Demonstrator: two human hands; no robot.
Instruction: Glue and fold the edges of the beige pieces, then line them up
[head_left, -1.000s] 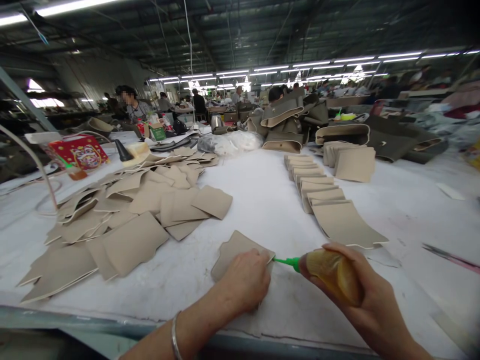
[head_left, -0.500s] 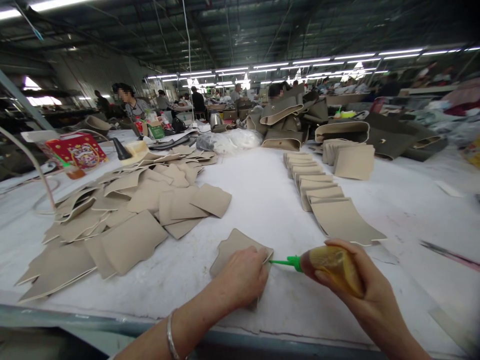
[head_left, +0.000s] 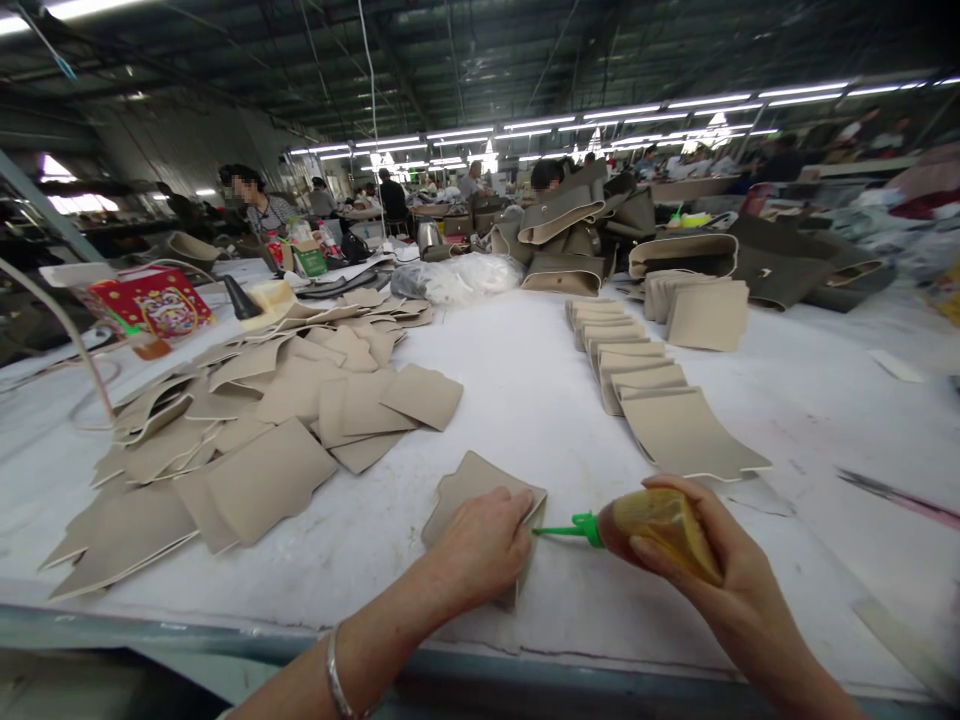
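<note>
A beige cut piece (head_left: 469,482) lies flat on the white table (head_left: 525,390) near its front edge. My left hand (head_left: 480,550) rests on top of that piece, fingers curled and pressing it down. My right hand (head_left: 705,570) is wrapped round a squeeze bottle of amber glue (head_left: 660,525). The bottle's green nozzle (head_left: 559,529) points left and touches the right edge of the piece, beside my left fingers.
A loose heap of beige pieces (head_left: 255,420) covers the left of the table. A neat overlapping row of pieces (head_left: 645,385) runs along the right. A red box (head_left: 150,300), grey bag parts (head_left: 570,230) and other people sit further back.
The nozzle tip has slid left and down along the piece's right edge. My left hand has shifted slightly with it.
</note>
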